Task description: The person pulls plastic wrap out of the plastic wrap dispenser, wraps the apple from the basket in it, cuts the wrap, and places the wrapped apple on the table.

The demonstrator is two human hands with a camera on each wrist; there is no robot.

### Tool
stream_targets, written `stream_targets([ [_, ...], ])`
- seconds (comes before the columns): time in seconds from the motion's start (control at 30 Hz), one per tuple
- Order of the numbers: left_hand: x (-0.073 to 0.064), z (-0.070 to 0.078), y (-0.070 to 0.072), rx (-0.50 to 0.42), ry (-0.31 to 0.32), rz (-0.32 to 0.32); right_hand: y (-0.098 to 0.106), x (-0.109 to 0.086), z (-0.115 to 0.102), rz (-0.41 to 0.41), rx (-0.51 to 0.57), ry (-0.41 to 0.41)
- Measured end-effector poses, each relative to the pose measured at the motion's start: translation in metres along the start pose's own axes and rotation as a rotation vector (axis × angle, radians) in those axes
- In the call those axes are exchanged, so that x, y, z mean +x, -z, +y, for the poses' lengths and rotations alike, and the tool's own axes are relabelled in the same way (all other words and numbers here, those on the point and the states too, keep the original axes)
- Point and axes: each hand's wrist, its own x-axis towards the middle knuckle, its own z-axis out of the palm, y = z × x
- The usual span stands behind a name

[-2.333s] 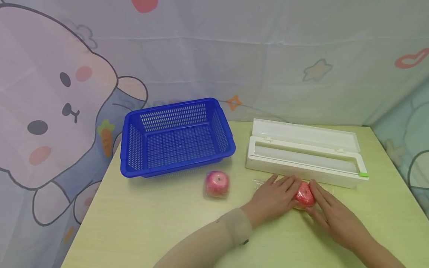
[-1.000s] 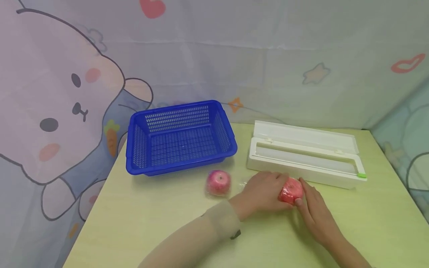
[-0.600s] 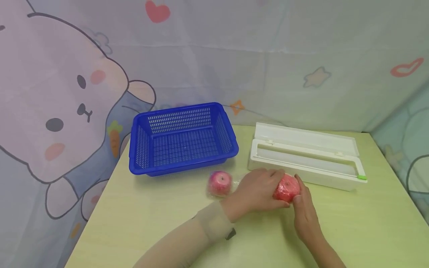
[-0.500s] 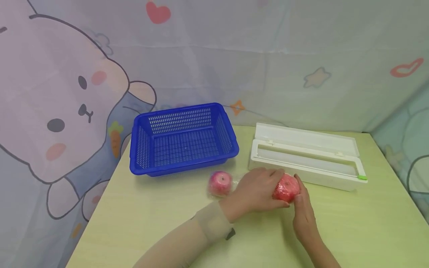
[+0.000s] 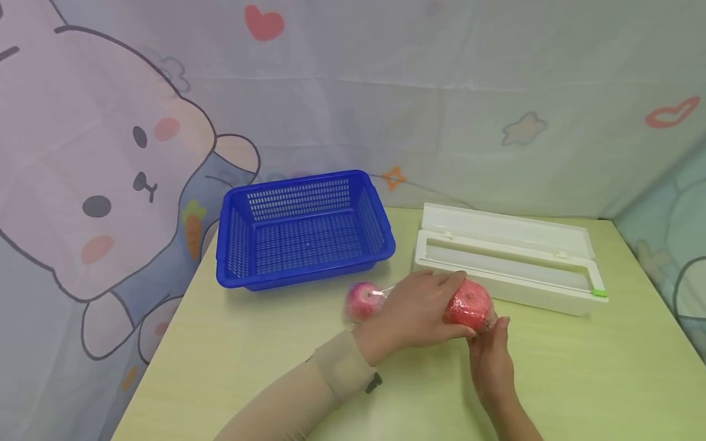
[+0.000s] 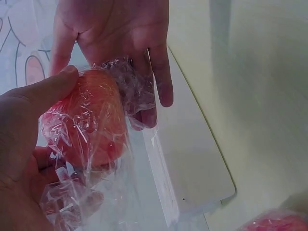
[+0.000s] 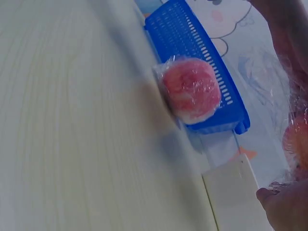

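Observation:
My left hand (image 5: 421, 309) grips a red apple (image 5: 470, 304) wrapped in clear plastic film, its thumb on the near side. Loose plastic film (image 6: 67, 204) trails from the apple beside the left fingers. My right hand (image 5: 493, 370) is at the apple's lower right. In the left wrist view its fingers are extended, palm toward the apple, and touch a crumpled bunch of film (image 6: 129, 84). Another wrapped apple (image 5: 361, 303) stands on the table just left of my left hand, which partly covers it.
A blue plastic basket (image 5: 306, 274) stands at the back left with nothing in it. At the back right is a white film dispenser box (image 5: 507, 286), lid up, roll inside, green slider at its right end. A printed cloth (image 5: 342, 79) hangs behind the table (image 5: 220, 355).
Both hands have brought the held apple leftward from in front of the dispenser and tilted it. My right hand has dropped from its right side to its lower edge. The view has shifted slightly.

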Motion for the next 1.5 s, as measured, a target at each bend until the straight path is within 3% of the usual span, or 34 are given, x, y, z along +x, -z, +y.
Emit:
stream_targets([
  [0.3, -0.003, -0.001, -0.005, -0.019, 0.008, -0.008, -0.021, 0.002, -0.004, -0.011, 0.18, -0.022],
  [0.47, -0.005, -0.003, -0.008, -0.032, 0.002, -0.02, -0.02, 0.0, -0.003, -0.096, 0.317, -0.023],
  [0.57, -0.007, -0.004, -0.009, -0.025, -0.011, -0.022, -0.016, -0.002, -0.001, -0.179, 0.529, -0.022],
  [0.77, -0.008, -0.005, -0.011, -0.001, -0.024, -0.006, -0.012, 0.0, 0.002, -0.294, 1.163, -0.125],
  [0.9, -0.011, -0.004, -0.013, 0.002, -0.025, -0.013, -0.014, 0.0, 0.001, -0.303, 1.301, -0.166],
  [1.03, -0.011, -0.003, -0.012, 0.003, -0.02, -0.025, -0.017, -0.001, -0.001, -0.317, 1.28, -0.14],
  [1.13, -0.011, -0.006, -0.01, 0.001, -0.014, -0.032, -0.013, 0.0, 0.0, -0.367, 1.195, -0.108],
  [1.2, -0.011, -0.008, -0.009, 0.002, -0.017, -0.031, -0.006, 0.0, 0.001, -0.401, 1.06, -0.082],
  [1.37, -0.013, -0.014, -0.008, 0.021, -0.049, -0.01, 0.022, -0.001, -0.007, -0.395, 0.568, -0.04],
  [1.43, -0.014, -0.015, -0.009, 0.029, -0.058, -0.006, 0.034, -0.002, -0.015, -0.394, 0.466, -0.053],
  [1.5, -0.014, -0.015, -0.009, 0.041, -0.066, -0.005, 0.043, -0.001, -0.026, -0.433, 0.502, -0.086],
])
